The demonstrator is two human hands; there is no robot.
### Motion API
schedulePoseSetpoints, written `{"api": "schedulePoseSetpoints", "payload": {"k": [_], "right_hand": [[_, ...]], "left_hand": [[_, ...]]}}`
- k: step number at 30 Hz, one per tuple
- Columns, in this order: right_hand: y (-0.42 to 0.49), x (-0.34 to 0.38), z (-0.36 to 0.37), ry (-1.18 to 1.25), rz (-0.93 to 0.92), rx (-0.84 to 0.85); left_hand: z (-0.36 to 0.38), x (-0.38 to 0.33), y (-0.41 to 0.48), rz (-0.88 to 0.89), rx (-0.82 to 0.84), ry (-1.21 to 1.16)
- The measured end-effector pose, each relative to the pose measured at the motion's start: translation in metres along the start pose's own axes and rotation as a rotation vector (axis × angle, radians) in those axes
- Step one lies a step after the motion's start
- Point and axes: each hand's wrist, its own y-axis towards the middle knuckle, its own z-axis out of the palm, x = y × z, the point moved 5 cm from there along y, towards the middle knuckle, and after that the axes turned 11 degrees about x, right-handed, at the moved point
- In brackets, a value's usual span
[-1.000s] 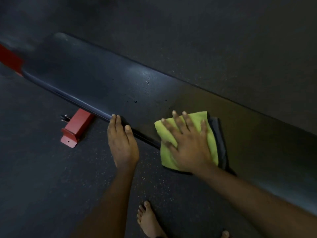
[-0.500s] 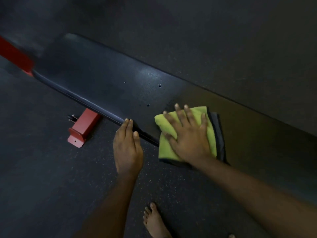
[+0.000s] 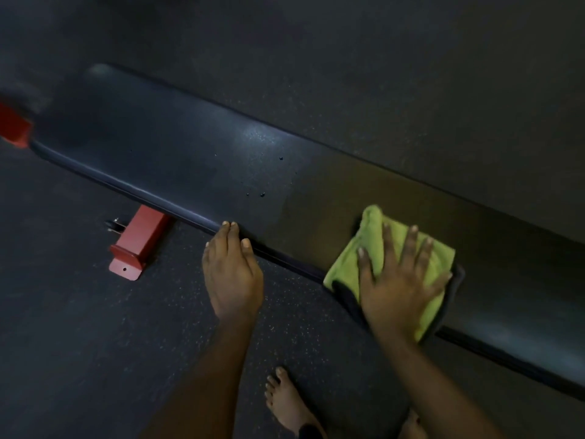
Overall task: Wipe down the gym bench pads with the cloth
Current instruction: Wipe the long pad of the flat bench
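Wiping is being carried out on a black gym bench pad (image 3: pixel 177 160), which is lying on a long diagonal from upper left to lower right above a speckled rubber floor (image 3: pixel 79 343). At the far left, a red frame end (image 3: pixel 12 126) is being glimpsed, blurred, and a red steel foot (image 3: pixel 136 245) is jutting out from under the pad's near edge. A few dark droplets (image 3: pixel 262 194) are sitting on the pad's unshaded middle. The left hand (image 3: pixel 232 274) is being rested against that near edge, fingers loosely together and gripping nothing. Further right, a folded yellow-green microfibre cloth (image 3: pixel 367 245) with a dark underside is being pressed flat on the pad by the right hand (image 3: pixel 399 289), fingers splayed wide over it rather than closed around it. Bare feet (image 3: pixel 289 403) are planted on the floor below. The droplets and the long unwiped stretch are lying up-left of the cloth, along the pad's axis, so the next stroke is judged to be running that way, led by the right hand.
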Motion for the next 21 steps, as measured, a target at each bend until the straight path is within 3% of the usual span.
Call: {"api": "schedulePoseSetpoints", "payload": {"k": [6, 12, 17, 21], "right_hand": [[0.056, 0.071, 0.001, -0.064, -0.094, 0.065], [0.109, 0.135, -0.008, -0.058, -0.16, 0.06], [0.006, 0.156, 0.023, -0.212, -0.561, 0.099], [0.071, 0.182, 0.008, -0.26, -0.647, 0.125]], "left_hand": [[0.001, 0.006, 0.004, 0.029, 0.014, 0.015], [-0.016, 0.019, 0.013, 0.1, -0.057, -0.231], [-0.032, 0.057, 0.048, -0.027, -0.099, -0.236], [-0.037, 0.07, 0.058, -0.012, -0.071, -0.142]]}}
